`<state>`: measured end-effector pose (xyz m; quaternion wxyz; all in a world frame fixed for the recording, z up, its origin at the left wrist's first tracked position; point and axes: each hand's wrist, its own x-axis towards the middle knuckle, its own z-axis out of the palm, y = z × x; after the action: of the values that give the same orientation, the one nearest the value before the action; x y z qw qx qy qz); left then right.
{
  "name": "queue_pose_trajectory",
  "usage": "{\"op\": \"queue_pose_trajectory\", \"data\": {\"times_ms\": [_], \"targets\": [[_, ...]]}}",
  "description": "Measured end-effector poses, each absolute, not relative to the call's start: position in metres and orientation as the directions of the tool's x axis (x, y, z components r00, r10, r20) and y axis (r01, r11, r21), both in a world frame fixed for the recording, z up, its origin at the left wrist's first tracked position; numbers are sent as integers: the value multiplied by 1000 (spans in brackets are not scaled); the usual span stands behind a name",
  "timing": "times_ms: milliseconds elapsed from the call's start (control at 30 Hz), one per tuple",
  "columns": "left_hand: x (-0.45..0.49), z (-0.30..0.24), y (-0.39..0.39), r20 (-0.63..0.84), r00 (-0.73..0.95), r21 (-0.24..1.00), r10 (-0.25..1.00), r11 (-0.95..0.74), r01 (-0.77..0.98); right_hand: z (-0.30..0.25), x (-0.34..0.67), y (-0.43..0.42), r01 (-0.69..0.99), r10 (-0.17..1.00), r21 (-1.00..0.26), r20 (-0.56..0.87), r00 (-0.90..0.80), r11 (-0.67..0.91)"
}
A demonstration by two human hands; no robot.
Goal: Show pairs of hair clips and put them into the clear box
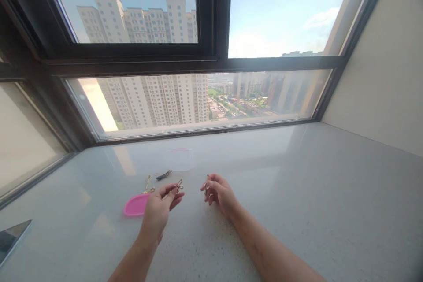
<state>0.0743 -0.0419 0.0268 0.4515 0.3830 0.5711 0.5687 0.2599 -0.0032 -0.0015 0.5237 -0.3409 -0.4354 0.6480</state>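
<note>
My left hand (159, 209) is raised over the pale stone sill (297, 194) and pinches a small looped metal hair clip (179, 184) at its fingertips. My right hand (218, 193) is just to the right of it, fingers curled round a second small metal clip (207, 181). The two hands are a short gap apart. A pink oval lid (136, 205) lies flat on the sill just left of my left hand.
A gold clip (147, 182) and a dark clip (164, 175) lie on the sill behind the pink lid. A clear plastic container (181, 159) sits further back. The window (211, 53) bounds the far side, a wall (380, 66) the right, a dark object's corner (11, 238) the left.
</note>
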Motion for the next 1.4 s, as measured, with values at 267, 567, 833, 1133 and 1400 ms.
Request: {"op": "queue_pose_trajectory", "data": {"times_ms": [267,567,833,1133,1400], "targets": [[123,8,-40,-226,-148,959,963,192,-209,-10,258,3,-430,979,-898,-3,-203,-91],[116,-6,-22,-95,73,943,993,113,-314,-16,260,6,-400,974,-911,-13,-225,-104],[113,-9,-20,-98,53,914,994,111,-390,-15,258,4,-414,978,-907,12,-208,-77],[119,-14,-21,-45,73,960,996,63,-273,-18,255,3,-385,982,-921,20,-185,-54],[121,-11,-26,72,135,997,988,-71,-13,-15,255,4,-355,975,-934,43,-216,-38]]}}
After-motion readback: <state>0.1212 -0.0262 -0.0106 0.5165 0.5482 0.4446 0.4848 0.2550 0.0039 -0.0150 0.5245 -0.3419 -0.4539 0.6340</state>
